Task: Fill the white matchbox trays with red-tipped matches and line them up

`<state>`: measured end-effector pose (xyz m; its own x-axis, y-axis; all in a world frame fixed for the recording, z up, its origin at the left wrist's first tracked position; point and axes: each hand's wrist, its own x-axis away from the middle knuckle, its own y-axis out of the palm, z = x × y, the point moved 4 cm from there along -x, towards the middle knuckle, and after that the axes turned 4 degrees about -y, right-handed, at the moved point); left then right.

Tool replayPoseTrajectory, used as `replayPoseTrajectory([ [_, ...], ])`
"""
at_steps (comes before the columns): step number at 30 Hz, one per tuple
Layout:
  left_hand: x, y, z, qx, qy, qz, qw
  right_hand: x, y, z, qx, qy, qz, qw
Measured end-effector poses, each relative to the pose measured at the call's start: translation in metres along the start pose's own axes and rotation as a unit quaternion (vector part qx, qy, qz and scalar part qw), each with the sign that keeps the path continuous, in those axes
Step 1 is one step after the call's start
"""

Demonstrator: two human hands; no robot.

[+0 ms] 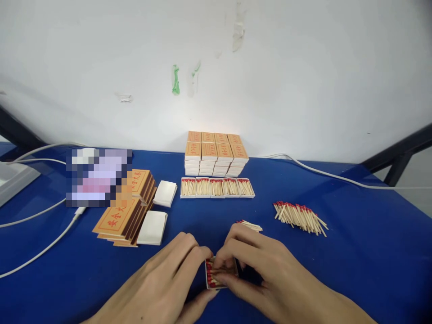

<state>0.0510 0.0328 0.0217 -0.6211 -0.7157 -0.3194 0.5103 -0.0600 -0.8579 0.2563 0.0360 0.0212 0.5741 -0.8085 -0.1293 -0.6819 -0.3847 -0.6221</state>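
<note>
A small white matchbox tray (206,280) sits low in the middle of the head view, partly filled with red-headed matches (209,273). My left hand (168,274) grips the tray's left end, its forefinger at the far edge and its thumb at the near edge. Inside the tray, the thumb and fingers of my right hand (259,261) are pinched together at the matches, hiding part of them. Just beyond the right hand lies a small bunch of loose matches (251,225), partly covered by its knuckles.
A larger match pile (300,218) lies to the right. Several filled trays (218,188) stand in a row before stacked matchboxes (216,153). At left are flat orange sleeves (118,218), white trays (152,228), a blurred phone (101,177) and its cable (50,252).
</note>
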Motion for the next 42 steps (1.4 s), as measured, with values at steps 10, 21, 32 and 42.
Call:
replayPoseTrajectory([
  [10,0.004,-0.001,-0.002,0.012,-0.009,0.024,1.0,-0.003,-0.035,-0.013,-0.003,0.088,0.132,0.987],
  [21,0.004,0.0,-0.001,0.023,-0.026,0.025,0.999,0.01,-0.064,0.019,0.208,0.207,0.24,0.925],
  [32,0.005,0.002,0.001,0.015,-0.024,0.024,0.999,0.019,-0.057,0.036,0.24,0.197,0.054,0.949],
  [42,0.006,0.001,-0.006,0.027,-0.047,-0.006,0.999,0.02,-0.034,0.028,0.238,0.03,0.021,0.971],
])
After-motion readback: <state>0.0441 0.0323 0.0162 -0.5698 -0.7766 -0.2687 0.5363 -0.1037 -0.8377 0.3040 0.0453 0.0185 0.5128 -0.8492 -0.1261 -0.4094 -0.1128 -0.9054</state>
